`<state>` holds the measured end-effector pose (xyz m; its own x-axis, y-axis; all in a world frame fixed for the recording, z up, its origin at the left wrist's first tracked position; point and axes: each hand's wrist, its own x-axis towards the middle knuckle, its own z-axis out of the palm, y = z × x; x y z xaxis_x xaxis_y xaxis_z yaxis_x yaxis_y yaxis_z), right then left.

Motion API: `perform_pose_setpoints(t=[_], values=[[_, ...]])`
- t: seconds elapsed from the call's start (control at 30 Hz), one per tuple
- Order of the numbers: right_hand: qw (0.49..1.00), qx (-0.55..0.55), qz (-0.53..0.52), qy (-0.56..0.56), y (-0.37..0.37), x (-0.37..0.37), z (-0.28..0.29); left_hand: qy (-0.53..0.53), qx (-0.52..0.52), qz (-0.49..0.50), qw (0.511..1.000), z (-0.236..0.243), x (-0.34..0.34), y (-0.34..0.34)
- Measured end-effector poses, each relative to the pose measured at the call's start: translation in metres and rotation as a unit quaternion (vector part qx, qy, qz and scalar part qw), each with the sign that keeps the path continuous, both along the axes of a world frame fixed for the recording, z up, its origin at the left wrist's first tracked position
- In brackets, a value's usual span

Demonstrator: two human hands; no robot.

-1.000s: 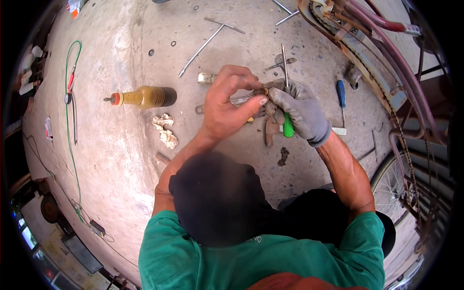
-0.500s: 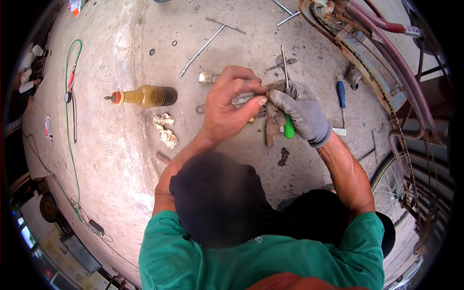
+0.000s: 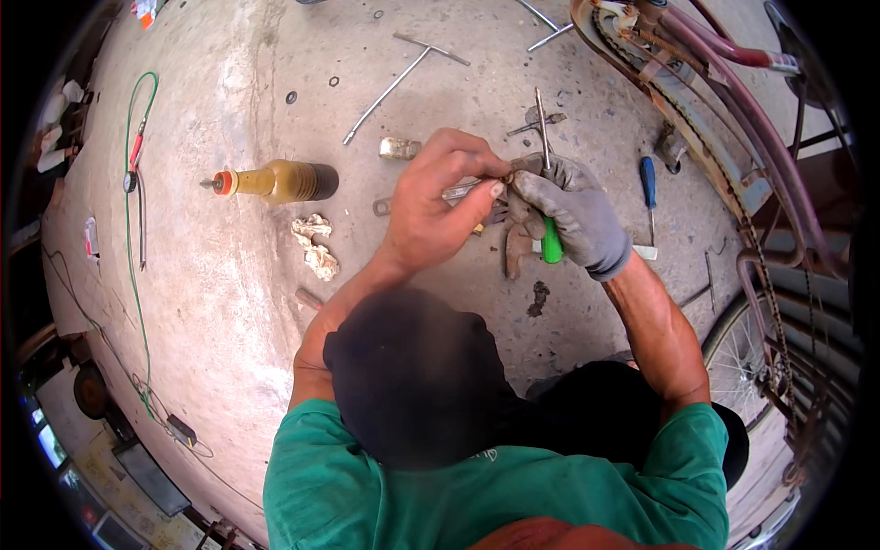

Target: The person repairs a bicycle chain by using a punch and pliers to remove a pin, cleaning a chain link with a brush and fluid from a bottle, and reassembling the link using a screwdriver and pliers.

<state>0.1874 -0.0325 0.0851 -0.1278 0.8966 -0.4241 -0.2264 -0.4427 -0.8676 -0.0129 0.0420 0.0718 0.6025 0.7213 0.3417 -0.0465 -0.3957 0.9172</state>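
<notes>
My bare left hand [image 3: 438,203] is closed, thumb and forefinger pinched on a small part too tiny to name. Against those fingertips sits my right hand [image 3: 579,218] in a grey glove, its thumb and forefinger at the same small part. The gloved hand also grips a screwdriver [image 3: 552,243] with a green handle, its shaft pointing away from me. Below the hands, a hammer [image 3: 515,249] with a rusty head lies on the floor, partly covered. Other metal tools under the fingers are mostly hidden.
A brown oil bottle [image 3: 286,182] lies at left beside a crumpled rag [image 3: 314,247]. A T-handle wrench [image 3: 390,94] lies farther off. At right are a blue-handled screwdriver [image 3: 649,183] and a bicycle frame [image 3: 768,137] with its chain. A green hose [image 3: 133,302] runs along the far left.
</notes>
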Motion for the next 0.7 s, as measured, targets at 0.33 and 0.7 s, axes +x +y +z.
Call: perform_pose_setpoints(t=[0.33, 0.7], values=[[1.0, 0.007, -0.028, -0.001, 0.0021, -0.003, 0.0013, -0.022, 0.008, 0.031, 0.999, -0.0086, 0.0016, 0.0004], [0.996, 0.048, -0.051, -0.049, 0.0018, -0.0047, -0.0003, 0.006, 0.044, 0.041, 0.998, -0.0012, -0.0004, -0.0007]])
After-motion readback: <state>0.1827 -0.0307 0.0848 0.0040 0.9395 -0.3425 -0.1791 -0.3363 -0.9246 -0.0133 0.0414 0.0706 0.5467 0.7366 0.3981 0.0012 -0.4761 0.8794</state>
